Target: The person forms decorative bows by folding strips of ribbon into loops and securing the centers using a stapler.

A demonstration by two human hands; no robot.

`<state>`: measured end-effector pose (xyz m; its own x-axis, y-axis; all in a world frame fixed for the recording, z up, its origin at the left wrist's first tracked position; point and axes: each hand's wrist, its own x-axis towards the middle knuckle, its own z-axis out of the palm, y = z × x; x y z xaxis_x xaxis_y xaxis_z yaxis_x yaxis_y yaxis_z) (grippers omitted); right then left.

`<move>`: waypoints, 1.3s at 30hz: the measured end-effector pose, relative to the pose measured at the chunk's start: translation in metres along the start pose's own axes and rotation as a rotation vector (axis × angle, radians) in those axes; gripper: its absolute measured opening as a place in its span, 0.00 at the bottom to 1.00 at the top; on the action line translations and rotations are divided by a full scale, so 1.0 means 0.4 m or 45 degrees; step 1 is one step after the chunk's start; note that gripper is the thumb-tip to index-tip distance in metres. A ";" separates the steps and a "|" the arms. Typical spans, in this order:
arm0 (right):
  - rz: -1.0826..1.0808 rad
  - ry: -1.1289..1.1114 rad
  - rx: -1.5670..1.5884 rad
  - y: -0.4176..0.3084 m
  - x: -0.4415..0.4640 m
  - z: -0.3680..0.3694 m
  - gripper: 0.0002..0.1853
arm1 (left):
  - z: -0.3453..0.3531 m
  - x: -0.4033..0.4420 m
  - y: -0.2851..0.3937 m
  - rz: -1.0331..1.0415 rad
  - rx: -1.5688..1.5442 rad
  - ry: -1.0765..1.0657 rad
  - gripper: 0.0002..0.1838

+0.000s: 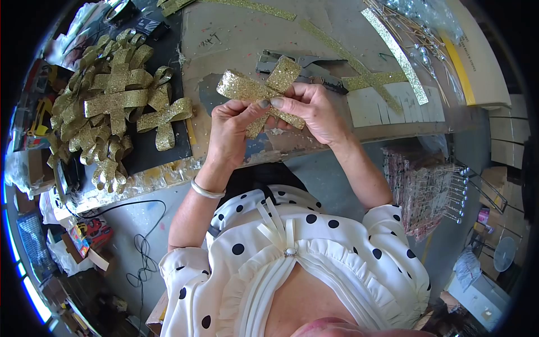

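Both my hands meet over the table's front edge around a gold glitter ribbon bow with several loops. My left hand pinches the bow near its middle between thumb and fingers. From the other side, my right hand grips it too, its thumb pressed at the centre where the loops cross. Just behind the bow lies a metal stapler, partly hidden by the loops and my right hand. A pile of similar gold bows sits to the left on a dark mat.
Gold glitter strips lie across the table, and a paler glitter strip is at right. Thin sticks with silver beads rest beside a cardboard box. More beaded sprays are below the table. A black cable lies on the floor.
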<state>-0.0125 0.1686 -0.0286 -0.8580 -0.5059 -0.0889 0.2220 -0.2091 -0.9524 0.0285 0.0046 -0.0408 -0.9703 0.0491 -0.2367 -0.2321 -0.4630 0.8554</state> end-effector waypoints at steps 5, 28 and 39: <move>0.050 0.023 -0.126 0.020 -0.008 -0.008 0.08 | 0.002 -0.008 -0.012 -0.028 -0.087 -0.011 0.05; -0.097 0.062 -0.249 0.030 -0.040 -0.006 0.07 | 0.004 -0.029 -0.033 0.110 -0.008 -0.057 0.06; -0.110 0.136 -0.233 0.027 -0.065 0.018 0.06 | 0.011 -0.048 -0.041 0.204 0.040 -0.006 0.07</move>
<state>0.0156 0.1737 -0.0344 -0.9166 -0.3991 -0.0256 0.0658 -0.0874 -0.9940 0.0505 0.0151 -0.0482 -0.9954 -0.0185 -0.0941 -0.0766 -0.4374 0.8960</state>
